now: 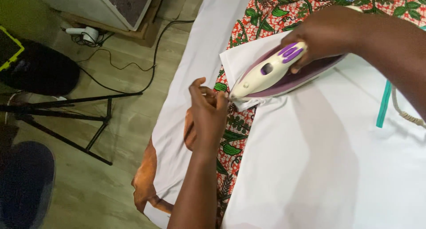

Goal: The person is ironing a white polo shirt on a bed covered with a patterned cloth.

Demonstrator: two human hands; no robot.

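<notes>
My right hand (326, 33) grips the handle of a white and purple iron (270, 73), which lies with its nose pointing left on a white garment (310, 158). The iron's tip sits at the garment's left edge. My left hand (208, 113) pinches that edge of white cloth right at the iron's tip, fingers closed on the fabric. The garment is spread over a red and green patterned cloth (235, 131) covering the ironing surface.
A white sheet (195, 78) hangs off the left side over the wooden floor. A black tripod (66, 118), cables and a white plug (86, 33) lie on the floor at left. The iron's cord (406, 116) and a teal strip (384, 104) lie at right.
</notes>
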